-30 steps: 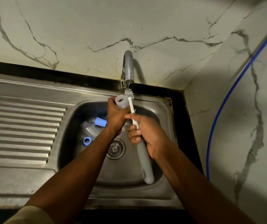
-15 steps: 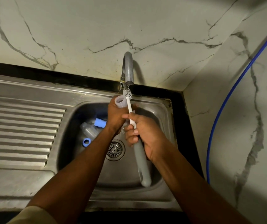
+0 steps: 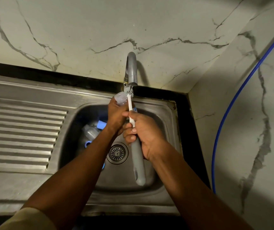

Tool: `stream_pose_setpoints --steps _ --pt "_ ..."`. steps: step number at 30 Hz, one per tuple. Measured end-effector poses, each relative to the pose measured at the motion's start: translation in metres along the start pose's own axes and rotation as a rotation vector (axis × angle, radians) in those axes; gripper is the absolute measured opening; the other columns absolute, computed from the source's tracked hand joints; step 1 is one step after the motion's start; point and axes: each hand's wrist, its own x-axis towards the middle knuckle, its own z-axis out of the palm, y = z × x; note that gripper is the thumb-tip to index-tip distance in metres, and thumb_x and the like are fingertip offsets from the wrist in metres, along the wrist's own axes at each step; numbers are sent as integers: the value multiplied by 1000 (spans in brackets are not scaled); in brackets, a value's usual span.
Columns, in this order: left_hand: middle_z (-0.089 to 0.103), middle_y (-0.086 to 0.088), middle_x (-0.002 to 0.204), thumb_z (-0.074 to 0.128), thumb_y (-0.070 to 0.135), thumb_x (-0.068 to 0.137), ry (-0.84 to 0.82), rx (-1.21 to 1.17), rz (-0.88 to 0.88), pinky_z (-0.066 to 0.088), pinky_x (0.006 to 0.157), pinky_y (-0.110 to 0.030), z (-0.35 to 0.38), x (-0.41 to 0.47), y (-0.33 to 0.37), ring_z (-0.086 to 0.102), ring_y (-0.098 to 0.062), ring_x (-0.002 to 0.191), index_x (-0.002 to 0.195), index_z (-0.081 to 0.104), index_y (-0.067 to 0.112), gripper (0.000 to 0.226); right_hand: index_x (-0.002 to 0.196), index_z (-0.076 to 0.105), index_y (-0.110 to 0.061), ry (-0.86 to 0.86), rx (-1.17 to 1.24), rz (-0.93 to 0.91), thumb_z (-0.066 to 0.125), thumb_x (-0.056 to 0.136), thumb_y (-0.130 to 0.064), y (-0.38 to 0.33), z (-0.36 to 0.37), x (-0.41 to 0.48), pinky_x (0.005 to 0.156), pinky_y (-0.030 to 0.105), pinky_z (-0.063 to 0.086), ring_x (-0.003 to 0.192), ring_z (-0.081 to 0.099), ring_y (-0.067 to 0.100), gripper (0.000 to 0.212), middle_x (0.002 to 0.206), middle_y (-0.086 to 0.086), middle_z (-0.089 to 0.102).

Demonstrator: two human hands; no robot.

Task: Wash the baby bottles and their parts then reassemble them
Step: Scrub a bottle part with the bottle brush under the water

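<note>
Head-worn camera looks steeply down, close over the sink (image 3: 166, 113), facing the marble wall (image 3: 83, 30).

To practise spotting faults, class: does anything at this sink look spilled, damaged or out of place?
Nothing stands out. The left hand holds a clear bottle, the right hand grips the brush, its bristles beside the bottle's mouth under the tap. Loose parts lie in the sink, normal mid-wash.

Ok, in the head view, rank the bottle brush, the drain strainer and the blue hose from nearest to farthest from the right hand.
1. The bottle brush: gripped by the right hand itself.
2. The drain strainer: on the sink floor, just left of that hand.
3. The blue hose: along the wall, well off to the right.
</note>
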Motion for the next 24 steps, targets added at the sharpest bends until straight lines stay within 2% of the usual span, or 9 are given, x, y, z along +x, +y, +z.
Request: stream_pose_setpoints --steps 3,5,7,9,13,15,18,22,24 --pt "67 -9 79 78 4 79 34 -82 -3 58 74 -30 0 -3 -1 67 -19 78 96 61 0 24 94 58 -11 -25 64 25 47 102 -20 5 0 -4 30 14 27 31 32 1 16 48 -6 40" --pt "66 -13 84 80 -1 74 94 -158 2 61 82 -39 0 3 -2 69 -22 81 94 63 -2 27 106 58 -11 -57 71 46 48 102 -19 13 1 -14 31 14 27 34 32 0 13 51 -6 40" --pt "62 -10 85 77 -11 76 132 -39 -3 60 69 -25 2 8 -1 68 -5 70 109 54 -10 40 106 57 -13 -62 56 48 48 101 -19 15 0 -16 31 14 27 35 32 0 12 52 -6 40" --pt "60 -5 83 77 -11 77 113 79 3 52 60 -16 5 6 1 64 3 62 112 49 -5 45 97 56 -13 -56 93 35 47 102 -20 6 -1 -9 30 14 27 32 32 1 13 49 -6 40" --pt "67 -2 80 81 -3 76 112 118 16 53 63 -20 0 8 -1 66 -7 69 103 60 3 35 92 55 -10 -44 161 46 46 102 -17 -10 1 1 28 14 26 27 32 2 15 45 -6 38" --pt "69 -4 83 75 -8 80 69 116 54 54 68 -25 -5 8 -5 67 -13 76 105 62 -3 29 95 56 -10 -31 177 43 45 102 -16 -10 0 7 27 14 26 27 32 2 15 45 -6 38" --pt "67 -3 86 65 -12 83 -1 108 55 53 73 -25 -5 -1 -10 65 -13 79 111 60 -5 29 82 51 -11 -3 234 49 41 103 -14 -10 -3 17 27 14 26 26 31 2 23 45 -6 35" --pt "68 -8 93 69 -8 83 100 21 -26 54 71 -23 -9 4 -8 67 -17 83 117 58 0 37 93 55 -12 -53 106 62 47 101 -16 4 -5 -3 30 14 27 31 32 0 12 49 -6 39" --pt "69 -8 92 72 -10 79 29 33 -30 55 71 -24 -13 4 -7 70 -14 80 114 59 1 39 98 53 -13 -66 102 57 45 102 -16 1 -7 -4 30 13 27 31 32 1 9 49 -6 39"
